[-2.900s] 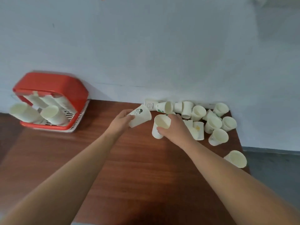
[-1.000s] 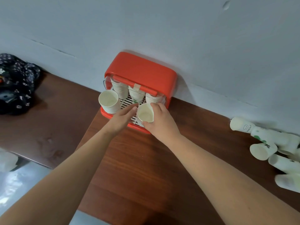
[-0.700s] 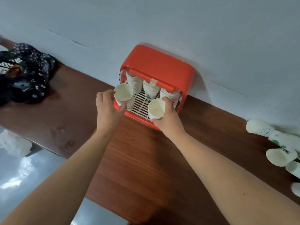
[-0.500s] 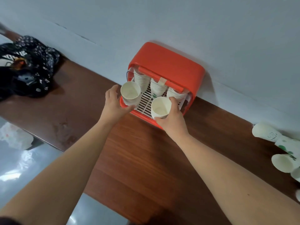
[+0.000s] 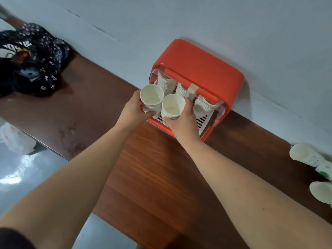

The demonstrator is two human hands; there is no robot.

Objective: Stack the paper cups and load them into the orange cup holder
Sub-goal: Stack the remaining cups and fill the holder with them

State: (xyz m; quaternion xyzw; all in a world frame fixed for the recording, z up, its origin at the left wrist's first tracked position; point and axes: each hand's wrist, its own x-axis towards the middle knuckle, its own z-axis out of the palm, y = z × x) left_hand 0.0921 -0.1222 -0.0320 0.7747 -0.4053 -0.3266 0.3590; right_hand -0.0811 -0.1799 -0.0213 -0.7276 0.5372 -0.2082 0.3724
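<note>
The orange cup holder (image 5: 201,63) stands against the wall on the wooden table, its front open over a white slatted floor. Three stacks of paper cups (image 5: 206,106) stand at its back. My left hand (image 5: 132,110) grips a cup stack (image 5: 151,97) at the holder's front left corner. Right beside it, my right hand (image 5: 183,121) grips a second cup stack (image 5: 172,106). Both stacks show their open mouths and touch each other.
Loose paper cups (image 5: 305,157) lie on the table at the far right edge. A dark patterned bag (image 5: 30,58) sits at the back left of the table (image 5: 152,177). Grey floor and a white plastic bag (image 5: 14,139) show below the table's left edge.
Earlier both hands picked cups from the pile on the right and carried them to the holder. In the last half second the two held stacks have come together at the holder's front left.
</note>
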